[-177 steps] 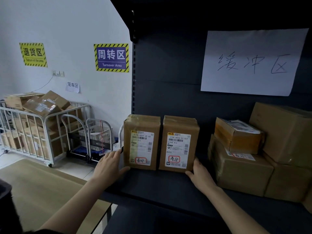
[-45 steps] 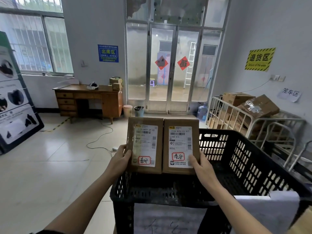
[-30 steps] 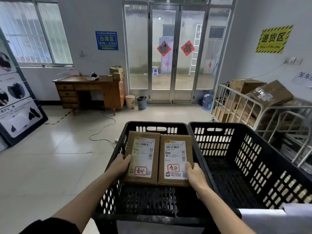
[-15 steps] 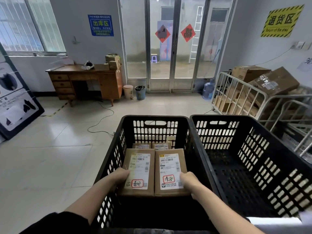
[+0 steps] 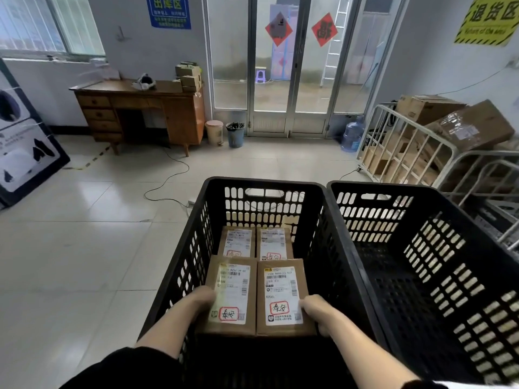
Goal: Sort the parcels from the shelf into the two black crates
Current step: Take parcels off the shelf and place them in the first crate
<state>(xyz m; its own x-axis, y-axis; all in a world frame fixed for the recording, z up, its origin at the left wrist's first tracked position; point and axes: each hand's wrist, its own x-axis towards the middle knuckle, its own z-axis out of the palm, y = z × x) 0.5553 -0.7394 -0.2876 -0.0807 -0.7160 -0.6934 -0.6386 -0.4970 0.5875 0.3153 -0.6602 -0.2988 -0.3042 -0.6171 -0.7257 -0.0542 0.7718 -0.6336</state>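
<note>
holding: two brown parcels side by side, label side up, long edges touching, low inside the left crate (image 5: 179, 276) at its near end.
left hand (image 5: 200, 300): fingers curled round the near left corner of the left parcel (image 5: 230, 296), thumb lying on the edge of its white label.
right hand (image 5: 316, 310): grips the near right corner of the right parcel (image 5: 282, 297), thumb on top beside the label.
labels: each held parcel bears a white shipping label with barcodes and a red-ringed handwritten mark near its bottom edge.
contact: whether the held pair rests on the crate floor or hangs just above it cannot be told.
far parcels (image 5: 237, 242): two more brown parcels with like labels lie flat at the far end of the same crate, side by side; the held pair covers their near edges.
right crate (image 5: 373, 211): black with slotted walls, standing flush against the left crate, its dark floor in view.
sleeve (image 5: 126, 366): dark, on the left arm.
table (image 5: 140, 102): wooden, with drawers, against the far wall, small boxes stacked on it.
bins (image 5: 214, 132): two, between the table and the glass doors (image 5: 280, 66).
cage trolley (image 5: 407, 147): white metal bars, at the right wall, piled with cardboard boxes.
water bottle (image 5: 352, 134): blue, on the floor beside the trolley.
cable (image 5: 168, 178): loops across the tiled floor.
</note>
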